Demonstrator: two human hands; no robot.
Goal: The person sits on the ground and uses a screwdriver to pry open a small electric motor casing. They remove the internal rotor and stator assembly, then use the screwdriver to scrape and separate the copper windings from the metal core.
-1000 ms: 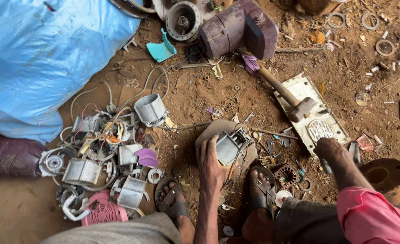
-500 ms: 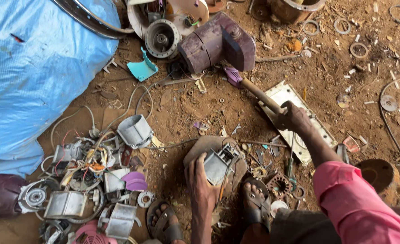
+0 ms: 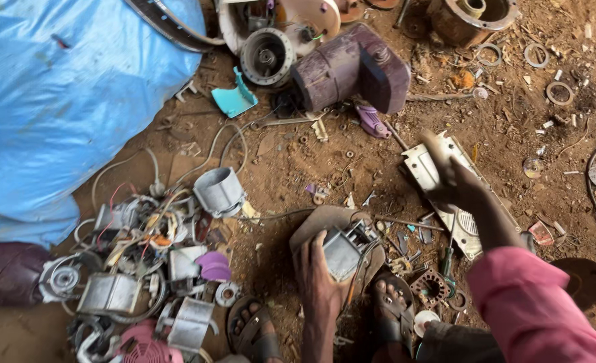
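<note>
Item: small grey motor [image 3: 344,252], whole, casing not yet opened; sits on flat slab [image 3: 315,225] on dirt between 2 sandalled feet. L hand [image 3: 319,279] clamped round its near side, steadying. R hand [image 3: 454,183] raised, fist closed on a handle, blurred; tool head not visible, so can't tell which tool. Progress, by judgement: early on this unit, nothing split off it yet; stripped bits already heaped at left, approx. a dozen, exact count not readable. Counts: hands 2; feet 2; blue sack [image 3: 56,101] x1; large purple motor [image 3: 352,67] x1; grey cup housing [image 3: 218,191] x1; white plate [image 3: 446,195] x1, under R hand; loose rings at top right, at least 4.
</note>
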